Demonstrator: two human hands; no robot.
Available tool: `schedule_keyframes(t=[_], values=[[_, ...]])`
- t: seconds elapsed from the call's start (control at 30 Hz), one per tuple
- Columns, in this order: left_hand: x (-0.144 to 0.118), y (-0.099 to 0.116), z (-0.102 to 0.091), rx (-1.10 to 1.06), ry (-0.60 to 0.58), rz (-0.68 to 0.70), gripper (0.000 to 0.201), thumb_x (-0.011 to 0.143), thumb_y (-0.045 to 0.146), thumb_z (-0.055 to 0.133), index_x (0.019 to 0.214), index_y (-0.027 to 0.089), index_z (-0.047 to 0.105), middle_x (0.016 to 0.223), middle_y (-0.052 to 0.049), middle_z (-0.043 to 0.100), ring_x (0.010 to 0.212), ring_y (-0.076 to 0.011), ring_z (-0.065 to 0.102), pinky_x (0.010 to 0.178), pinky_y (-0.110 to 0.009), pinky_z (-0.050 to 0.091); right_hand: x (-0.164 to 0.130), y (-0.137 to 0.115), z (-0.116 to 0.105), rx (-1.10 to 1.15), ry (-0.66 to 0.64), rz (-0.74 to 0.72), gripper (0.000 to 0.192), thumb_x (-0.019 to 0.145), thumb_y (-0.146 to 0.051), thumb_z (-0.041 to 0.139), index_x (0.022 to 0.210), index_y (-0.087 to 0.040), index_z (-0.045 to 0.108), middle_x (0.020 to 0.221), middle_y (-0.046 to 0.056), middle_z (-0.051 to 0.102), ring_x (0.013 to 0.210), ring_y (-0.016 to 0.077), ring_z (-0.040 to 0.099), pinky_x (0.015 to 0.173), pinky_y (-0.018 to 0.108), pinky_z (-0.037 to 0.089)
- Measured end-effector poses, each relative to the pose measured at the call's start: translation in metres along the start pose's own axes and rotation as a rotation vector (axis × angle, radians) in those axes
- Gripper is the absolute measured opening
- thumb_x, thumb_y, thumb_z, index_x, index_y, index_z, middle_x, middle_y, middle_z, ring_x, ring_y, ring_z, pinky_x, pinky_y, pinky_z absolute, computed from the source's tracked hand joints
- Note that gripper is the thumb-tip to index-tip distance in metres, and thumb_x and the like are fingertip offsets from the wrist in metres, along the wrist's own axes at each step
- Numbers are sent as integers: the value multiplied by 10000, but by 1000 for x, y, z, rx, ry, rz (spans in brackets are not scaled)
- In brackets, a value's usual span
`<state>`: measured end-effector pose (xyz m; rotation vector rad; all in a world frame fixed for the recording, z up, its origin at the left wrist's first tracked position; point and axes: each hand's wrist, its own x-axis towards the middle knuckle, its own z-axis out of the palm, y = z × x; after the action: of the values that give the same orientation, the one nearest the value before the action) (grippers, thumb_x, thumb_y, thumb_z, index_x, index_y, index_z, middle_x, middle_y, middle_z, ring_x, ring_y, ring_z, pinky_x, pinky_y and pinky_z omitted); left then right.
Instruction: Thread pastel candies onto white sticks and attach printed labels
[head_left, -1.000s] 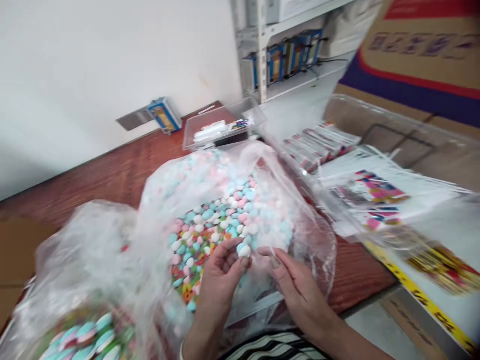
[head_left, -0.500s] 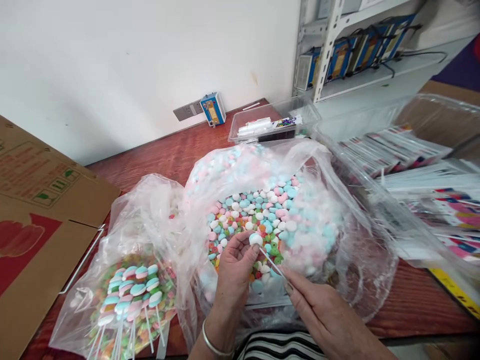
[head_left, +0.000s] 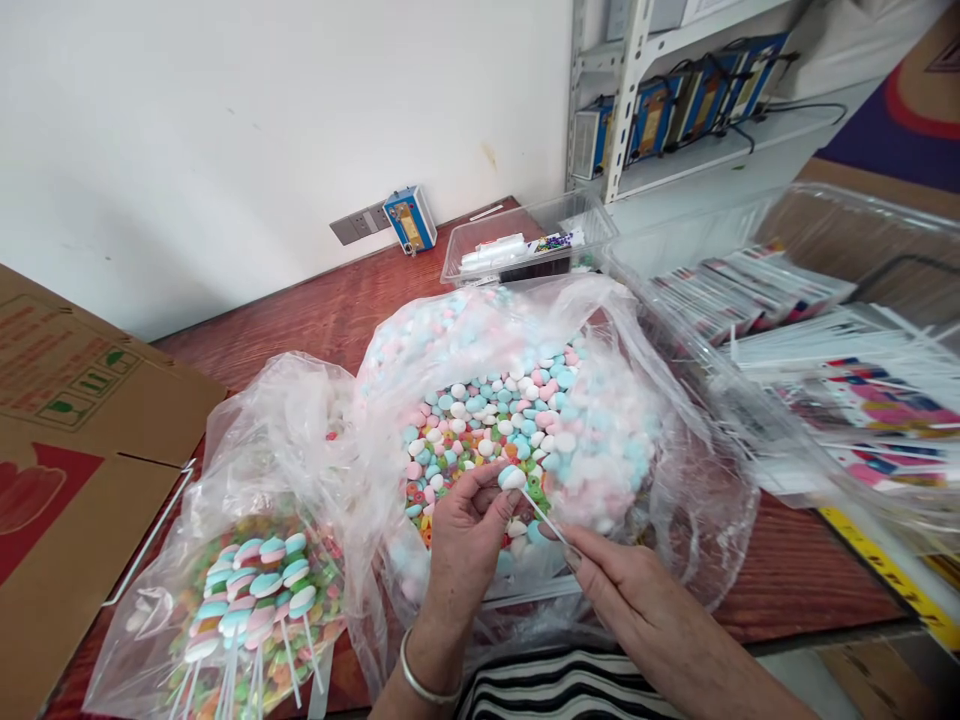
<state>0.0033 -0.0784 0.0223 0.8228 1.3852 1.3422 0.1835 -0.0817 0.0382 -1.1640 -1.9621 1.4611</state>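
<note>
My left hand (head_left: 463, 535) pinches a white and blue marshmallow candy (head_left: 512, 478) between thumb and fingertips. My right hand (head_left: 611, 583) holds a thin white stick (head_left: 545, 519) whose tip meets that candy. Both hands hover over the near edge of a big clear plastic bag (head_left: 675, 470) full of loose pink, blue and white candies (head_left: 525, 410) mixed with small coloured rings. To the left lies a second clear bag (head_left: 247, 470) holding several finished candy lollipops (head_left: 247, 590) on sticks.
A cardboard box (head_left: 67, 450) sits at the left. A clear tray (head_left: 525, 240) stands at the back of the red wooden table (head_left: 300, 320). At the right, a clear bin (head_left: 847, 330) holds printed packets. A metal shelf (head_left: 675, 100) stands behind.
The view swung left then steadied. My right hand took hold of a stick and brought it to the candy in my left hand; both hands have barely moved in the last half second.
</note>
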Motion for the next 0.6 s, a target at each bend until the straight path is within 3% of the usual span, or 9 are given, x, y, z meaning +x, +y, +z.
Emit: schedule_keyframes(t=[0.4, 0.6], values=[[-3, -13, -7, 377, -90, 276, 223, 824, 232, 688, 1042, 193, 715, 936, -61, 704, 806, -164, 673, 701, -268, 556, 1, 4, 3, 26, -13, -3, 329, 967, -235, 348, 1100, -195, 646, 899, 35, 704, 778, 184, 635, 740, 283, 470], [-16, -18, -5, 589, -69, 452, 250, 837, 117, 634, 1062, 208, 694, 892, -36, 709, 759, -133, 647, 673, -239, 536, 3, 15, 11, -27, 7, -3, 318, 959, -247, 330, 1071, -185, 621, 892, 61, 709, 816, 209, 662, 747, 304, 491]])
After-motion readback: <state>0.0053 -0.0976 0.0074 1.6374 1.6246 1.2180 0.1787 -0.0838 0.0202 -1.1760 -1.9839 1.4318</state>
